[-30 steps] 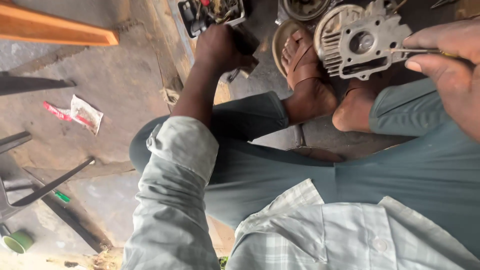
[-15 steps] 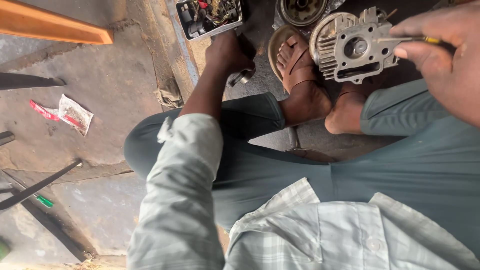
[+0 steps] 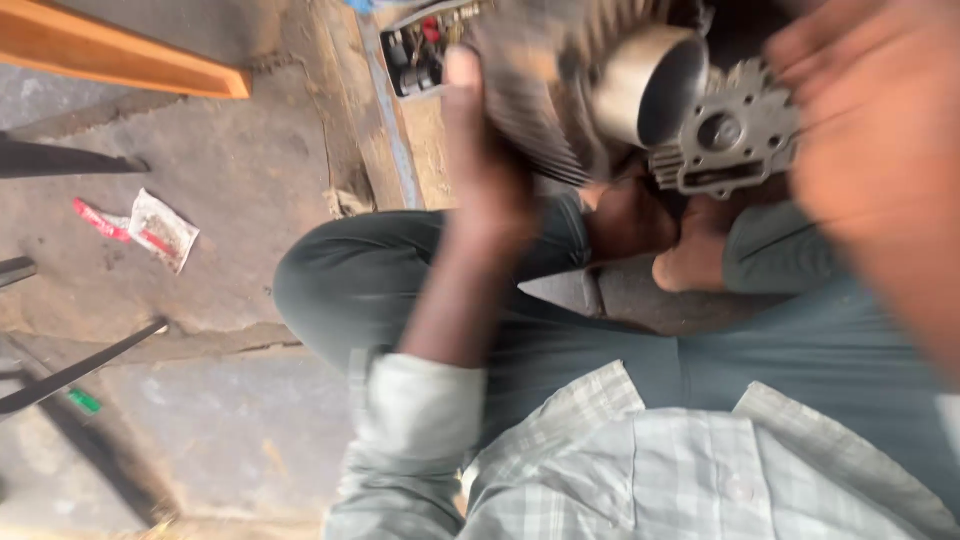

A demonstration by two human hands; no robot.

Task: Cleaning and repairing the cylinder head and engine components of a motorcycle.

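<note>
**Finned cylinder lifted beside a cylinder head, over a cluttered concrete floor**

The left hand has its grip wrapped around a finned engine cylinder, thumb up along the fins, holding it raised above the person's knees with its round bore facing the camera. Just beside it, on the right, sits a grey cast cylinder head, touching or nearly touching the cylinder's sleeve. The right hand is close to the lens and heavily blurred; whether its grip is closed on the head cannot be told, and it blocks the head's right edge. Below both parts, a bare foot rests on the concrete floor. Behind the left hand stands a tray of small parts. Well off to the left lie a torn red-and-white sachet, an orange wooden plank and dark metal bars.
</note>
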